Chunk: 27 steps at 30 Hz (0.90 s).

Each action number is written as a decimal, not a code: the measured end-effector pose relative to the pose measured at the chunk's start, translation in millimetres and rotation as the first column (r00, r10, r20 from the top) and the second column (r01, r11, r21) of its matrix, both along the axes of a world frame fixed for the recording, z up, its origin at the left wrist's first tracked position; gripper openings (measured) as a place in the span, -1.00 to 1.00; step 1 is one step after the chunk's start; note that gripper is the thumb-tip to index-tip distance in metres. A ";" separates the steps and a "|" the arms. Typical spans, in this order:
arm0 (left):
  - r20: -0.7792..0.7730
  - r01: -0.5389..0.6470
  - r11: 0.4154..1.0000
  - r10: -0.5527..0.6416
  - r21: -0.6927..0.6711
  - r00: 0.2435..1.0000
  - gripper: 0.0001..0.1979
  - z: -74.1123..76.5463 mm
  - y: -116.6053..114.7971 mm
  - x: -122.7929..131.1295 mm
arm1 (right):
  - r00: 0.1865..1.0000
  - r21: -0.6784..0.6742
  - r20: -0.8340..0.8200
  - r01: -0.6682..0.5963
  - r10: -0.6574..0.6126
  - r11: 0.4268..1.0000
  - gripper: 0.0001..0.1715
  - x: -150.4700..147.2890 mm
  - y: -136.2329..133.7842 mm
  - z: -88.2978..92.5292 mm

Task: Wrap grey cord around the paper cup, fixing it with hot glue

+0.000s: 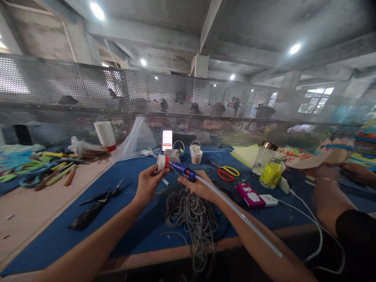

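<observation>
A bare grey concrete ceiling (pixel 164 15) spans the room, crossed by thick concrete beams (pixel 210 23) that meet above a pale square column (pixel 201 65). Round white lamps (pixel 97 11) shine from it, smaller toward the back. A tall grey perforated metal screen (pixel 96 88) runs across the whole width behind the bench (pixel 102 172), whose top is matt blue, with a bare tan surface (pixel 17 243) on the left. Through the holes, the far side of the room shows only as blurred dark shapes. On the right, daylight comes through a multi-paned window (pixel 320 96).
</observation>
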<state>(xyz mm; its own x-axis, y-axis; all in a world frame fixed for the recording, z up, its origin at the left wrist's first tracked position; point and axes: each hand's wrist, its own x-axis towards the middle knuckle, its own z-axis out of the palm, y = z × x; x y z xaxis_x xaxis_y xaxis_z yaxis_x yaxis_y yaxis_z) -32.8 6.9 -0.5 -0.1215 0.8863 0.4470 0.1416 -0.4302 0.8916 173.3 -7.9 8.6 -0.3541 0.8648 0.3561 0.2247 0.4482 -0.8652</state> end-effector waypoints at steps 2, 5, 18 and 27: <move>0.000 -0.010 1.000 0.010 -0.005 1.000 -0.69 0.5 -0.6 -0.2 | 1.000 0.002 0.006 -0.009 0.009 1.000 -0.55 0.0 -0.4 0.1; 0.001 -0.028 1.000 0.028 -0.011 1.000 -0.69 1.1 -1.2 -0.3 | 1.000 -0.008 0.007 -0.018 0.018 1.000 -0.56 0.0 -0.8 0.2; 0.007 -0.038 0.999 0.038 -0.018 0.999 -0.69 3.3 -1.5 -0.3 | 0.999 -0.017 0.048 -0.021 0.022 1.000 -0.57 0.9 0.4 -3.4; -0.022 -0.018 1.000 0.018 -0.022 1.000 -0.67 0.2 1.1 -3.2 | 1.000 0.032 0.015 0.013 -0.014 0.999 -0.62 0.9 -3.1 5.6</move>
<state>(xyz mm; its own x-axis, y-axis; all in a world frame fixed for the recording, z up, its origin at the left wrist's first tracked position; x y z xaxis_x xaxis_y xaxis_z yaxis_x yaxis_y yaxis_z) -36.0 8.1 -0.3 -0.1280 0.8938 0.4299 0.1685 -0.4075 0.8975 174.2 -11.0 14.2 -0.3478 0.8578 0.3784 0.2441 0.4725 -0.8468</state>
